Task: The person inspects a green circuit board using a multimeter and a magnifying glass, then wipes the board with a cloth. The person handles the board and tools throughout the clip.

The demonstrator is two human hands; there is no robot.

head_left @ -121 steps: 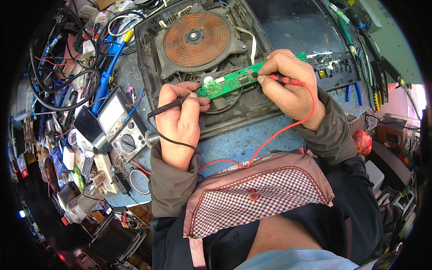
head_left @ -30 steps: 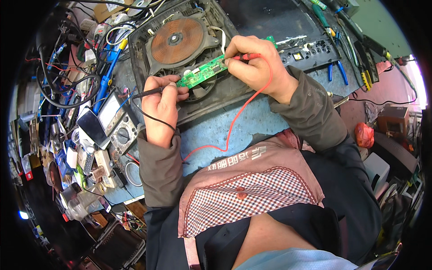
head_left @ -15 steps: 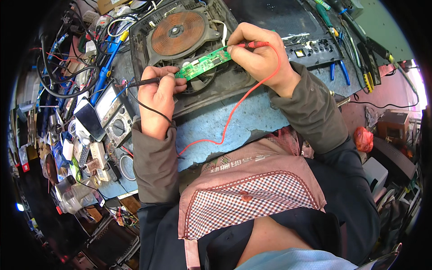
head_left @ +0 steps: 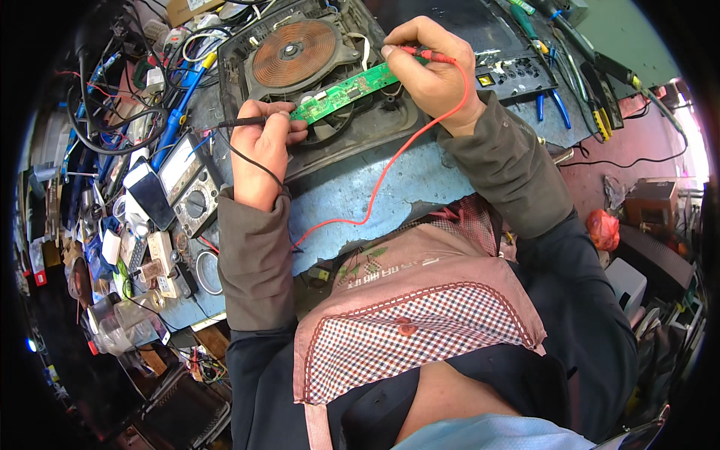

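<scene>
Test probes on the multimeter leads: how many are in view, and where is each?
2. The black probe is in the left hand; the red probe is in the right hand. More could be hidden in the clutter at left.

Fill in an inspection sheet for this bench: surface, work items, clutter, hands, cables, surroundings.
Surface: blue bench top, stained, near edge ragged.
Work items: green circuit board held above an opened housing with a copper coil; multimeter to the left.
Clutter: heavy at left, including a dark-screened device; pliers at right.
Hands: left hand grips the board's left end and a black probe; right hand holds a red probe by its right end, tip contact unclear.
Cables: red lead slack across the bench; black lead over the left wrist; black cable looped upper left.
Surroundings: red bag and brown box at right.
</scene>
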